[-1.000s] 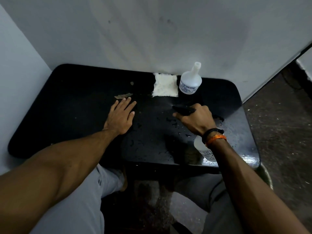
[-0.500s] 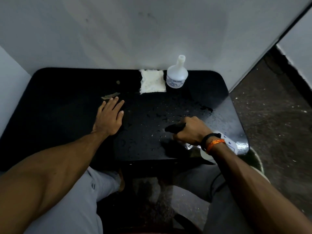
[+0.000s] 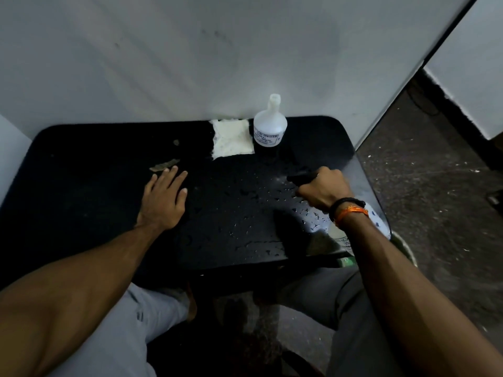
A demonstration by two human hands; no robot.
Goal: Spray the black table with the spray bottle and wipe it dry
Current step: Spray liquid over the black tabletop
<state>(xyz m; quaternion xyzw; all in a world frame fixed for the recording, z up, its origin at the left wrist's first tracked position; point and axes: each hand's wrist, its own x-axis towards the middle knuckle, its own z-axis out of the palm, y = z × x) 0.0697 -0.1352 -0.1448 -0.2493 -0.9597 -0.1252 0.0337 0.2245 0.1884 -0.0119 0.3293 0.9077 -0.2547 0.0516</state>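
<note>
The black table [image 3: 81, 186] fills the middle of the view and stands against a white wall. My right hand [image 3: 324, 190] grips the spray bottle [image 3: 377, 220] over the table's right side; its black nozzle pokes out to the left past my fingers and its white body shows behind my wrist. Water drops [image 3: 253, 194] speckle the table's centre and right. My left hand [image 3: 163, 198] lies flat and open on the table left of centre. A folded white cloth [image 3: 231, 138] rests at the back edge.
A second white bottle [image 3: 270, 126] with no sprayer stands beside the cloth against the wall. A brownish scrap [image 3: 163, 165] lies just beyond my left fingertips. My grey-trousered knees are under the table. Speckled dark floor [image 3: 435, 200] lies to the right.
My right hand with the spray bottle drew back toward the front edge, then moved away from me and right again. The left hand stayed flat. The camera view shifted.
</note>
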